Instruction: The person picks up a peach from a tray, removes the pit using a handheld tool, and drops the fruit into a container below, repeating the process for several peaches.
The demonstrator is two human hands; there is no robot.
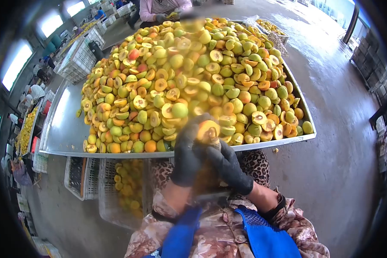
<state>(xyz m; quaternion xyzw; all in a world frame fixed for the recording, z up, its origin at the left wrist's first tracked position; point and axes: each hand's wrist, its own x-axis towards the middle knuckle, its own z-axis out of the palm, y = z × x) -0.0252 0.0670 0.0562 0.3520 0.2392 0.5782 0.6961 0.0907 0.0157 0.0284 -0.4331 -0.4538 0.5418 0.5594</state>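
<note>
My left hand [188, 152], in a dark glove, is closed around a peach half [208, 130] at the tray's near edge. The orange cut face points up towards me, with a brown stone hollow in its middle. Against its lower side sits my right hand [231, 167], gloved too, with bent fingers; what they grip is hidden by blur. Just beyond both hands, a big heap of yellow-green and orange peaches [159, 101], many cut in half, covers most of a metal tray [64, 124].
Under the tray's left side stand a crate of fruit [107, 206] and a white crate [90, 180]. Across the heap sits a person in a pink sleeve [146, 10]. White crates [75, 64] are stacked at the left. A smear blurs the middle of the view.
</note>
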